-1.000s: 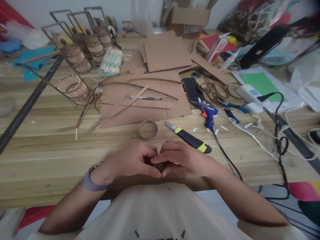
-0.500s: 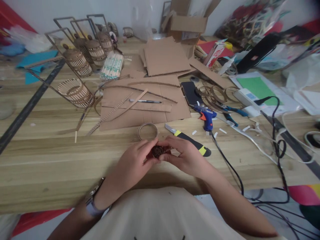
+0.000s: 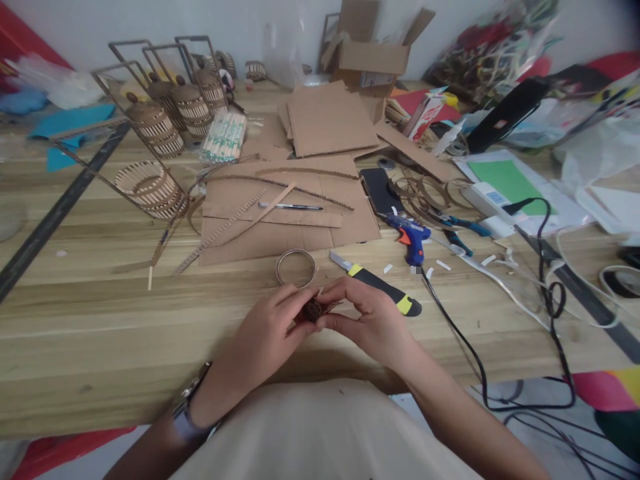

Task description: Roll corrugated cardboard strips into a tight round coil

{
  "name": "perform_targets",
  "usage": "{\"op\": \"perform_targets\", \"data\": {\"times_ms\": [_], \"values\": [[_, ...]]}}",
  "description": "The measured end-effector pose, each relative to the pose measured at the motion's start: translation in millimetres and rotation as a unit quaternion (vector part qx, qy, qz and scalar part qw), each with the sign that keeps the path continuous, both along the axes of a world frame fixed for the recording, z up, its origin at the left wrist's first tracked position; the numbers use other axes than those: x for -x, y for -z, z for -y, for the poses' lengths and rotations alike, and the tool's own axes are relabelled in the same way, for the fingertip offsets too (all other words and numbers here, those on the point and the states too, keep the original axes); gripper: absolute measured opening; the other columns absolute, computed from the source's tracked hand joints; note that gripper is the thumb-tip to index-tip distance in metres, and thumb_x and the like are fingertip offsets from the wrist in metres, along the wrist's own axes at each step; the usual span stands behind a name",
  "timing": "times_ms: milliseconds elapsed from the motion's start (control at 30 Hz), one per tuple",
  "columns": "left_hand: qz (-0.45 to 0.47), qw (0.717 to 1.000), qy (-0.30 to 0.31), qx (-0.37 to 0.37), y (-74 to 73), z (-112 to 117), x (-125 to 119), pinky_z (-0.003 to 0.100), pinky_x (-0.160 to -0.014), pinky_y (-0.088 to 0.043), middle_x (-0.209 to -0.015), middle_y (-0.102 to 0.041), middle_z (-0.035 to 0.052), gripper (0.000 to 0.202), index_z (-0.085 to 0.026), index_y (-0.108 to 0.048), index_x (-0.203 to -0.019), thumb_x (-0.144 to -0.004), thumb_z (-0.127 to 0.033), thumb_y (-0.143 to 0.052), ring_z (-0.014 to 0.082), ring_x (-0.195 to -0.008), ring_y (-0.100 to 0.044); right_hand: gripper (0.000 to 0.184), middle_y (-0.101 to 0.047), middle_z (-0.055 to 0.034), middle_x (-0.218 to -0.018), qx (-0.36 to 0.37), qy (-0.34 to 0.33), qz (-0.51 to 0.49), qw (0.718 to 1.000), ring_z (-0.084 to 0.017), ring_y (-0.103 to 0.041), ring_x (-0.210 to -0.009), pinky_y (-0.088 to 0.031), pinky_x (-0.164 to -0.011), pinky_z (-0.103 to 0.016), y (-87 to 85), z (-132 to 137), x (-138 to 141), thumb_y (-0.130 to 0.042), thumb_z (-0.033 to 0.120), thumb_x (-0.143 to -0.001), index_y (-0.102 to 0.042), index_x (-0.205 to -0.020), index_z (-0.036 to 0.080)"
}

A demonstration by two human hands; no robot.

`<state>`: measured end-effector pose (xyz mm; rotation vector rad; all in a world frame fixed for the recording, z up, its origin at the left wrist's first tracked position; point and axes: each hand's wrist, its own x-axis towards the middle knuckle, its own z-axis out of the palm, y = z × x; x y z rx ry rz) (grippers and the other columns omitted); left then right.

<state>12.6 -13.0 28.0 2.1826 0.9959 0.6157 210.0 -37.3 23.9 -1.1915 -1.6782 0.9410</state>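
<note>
Both hands meet over the near edge of the wooden table (image 3: 100,320). My left hand (image 3: 265,337) and my right hand (image 3: 367,317) pinch a small dark brown coil of rolled corrugated cardboard (image 3: 313,310) between their fingertips, with a short loose strip end sticking out to the right. Just beyond the fingers lies a thin cardboard ring (image 3: 296,267). A black and yellow utility knife (image 3: 383,289) lies right behind my right hand.
Cardboard sheets with cut strips and a pen (image 3: 290,206) fill the middle. A blue glue gun (image 3: 413,238) and its black cord (image 3: 460,333) lie to the right, near a black phone (image 3: 381,189) and pliers (image 3: 463,230). Slatted cardboard lanterns (image 3: 155,127) stand back left.
Both hands have moved forward from the table's near edge toward the ring, and the brown coil, earlier mostly hidden in the fingers, now shows between the fingertips.
</note>
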Motion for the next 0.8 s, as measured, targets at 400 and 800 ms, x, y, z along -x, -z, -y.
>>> {"op": "perform_targets", "data": {"times_ms": [400,800], "values": [[-0.026,0.998,0.014,0.051,8.8,8,10,0.034,-0.080,-0.058,-0.102,-0.071,0.0056,0.026,-0.021,-0.065,-0.110,-0.088,-0.007,-0.060,0.0220,-0.093,-0.070,0.006,-0.076,-0.0049,-0.088,0.004,0.017,-0.024,1.000,-0.018,-0.072,-0.084,-0.058,-0.077,-0.032,27.2,14,17,-0.074,0.027,-0.089,-0.074,-0.090,0.022],[0.002,0.989,-0.043,0.143,14.0,-3,25,0.039,-0.089,-0.056,-0.111,-0.072,0.0070,0.031,-0.023,-0.067,-0.117,-0.088,-0.014,-0.061,0.0239,-0.100,-0.068,0.016,-0.073,-0.0065,-0.091,-0.031,-0.030,0.157,0.987,-0.020,-0.068,-0.085,-0.055,-0.078,-0.033,28.4,-25,-1,-0.060,0.022,-0.098,-0.074,-0.105,0.019]]}}
